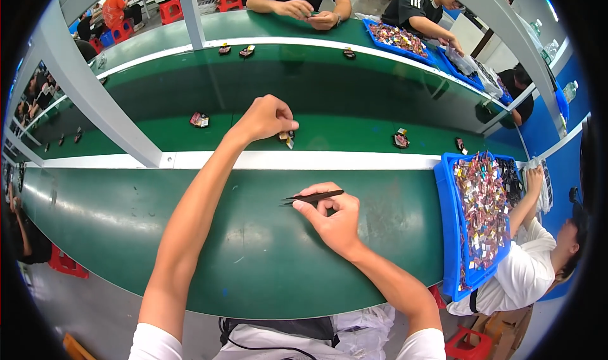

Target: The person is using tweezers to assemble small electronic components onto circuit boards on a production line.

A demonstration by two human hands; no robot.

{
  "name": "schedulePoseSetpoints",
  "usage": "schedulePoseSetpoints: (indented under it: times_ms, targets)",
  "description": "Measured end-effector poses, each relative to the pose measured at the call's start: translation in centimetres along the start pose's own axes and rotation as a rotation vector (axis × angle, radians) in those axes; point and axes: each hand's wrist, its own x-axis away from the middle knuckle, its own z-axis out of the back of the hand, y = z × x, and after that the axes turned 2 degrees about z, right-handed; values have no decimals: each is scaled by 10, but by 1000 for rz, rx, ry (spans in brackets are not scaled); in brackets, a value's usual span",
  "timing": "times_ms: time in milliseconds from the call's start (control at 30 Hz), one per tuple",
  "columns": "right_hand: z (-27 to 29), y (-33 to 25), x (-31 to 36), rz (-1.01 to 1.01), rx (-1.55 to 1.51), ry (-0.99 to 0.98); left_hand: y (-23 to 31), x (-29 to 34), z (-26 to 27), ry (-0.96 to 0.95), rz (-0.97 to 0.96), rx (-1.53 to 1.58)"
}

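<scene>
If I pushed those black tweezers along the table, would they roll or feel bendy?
The black tweezers would probably slide more than roll, because they're long with two prongs, not round like a ball. The thin prongs could be a bit springy, since their tips stand apart. They're likely light: they look slim in the right hand.

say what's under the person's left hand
Below the left hand, a small part with yellow and white pieces shows against the green surface. The hand covers some of it, so any grip is hidden.
</scene>
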Motion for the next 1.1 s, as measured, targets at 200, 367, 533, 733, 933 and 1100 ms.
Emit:
schedulePoseSetpoints:
  times_ms: [200, 367, 533, 733, 933, 1100]
  targets:
    - [-3, 2, 1, 19, -14, 9, -8, -8, 3, -98, 63, -83]
    - [-2, 8, 1, -22, -91, 19, 4, 20, 22, -120, 325, 160]
    - [-3, 8, 2, -61, -134, -14, 8, 91, 25, 111, 304, 289]
    - [0, -5, 4, -183, -176, -53, 13, 159, 8, 109, 348, 709]
    - [-13, -31, 21, -213, -308, -105, 11, 189, -20, 107, 366, 900]
    - [-12, -27, 28, -258, -315, -13, 16, 192, -30, 78, 352, 890]
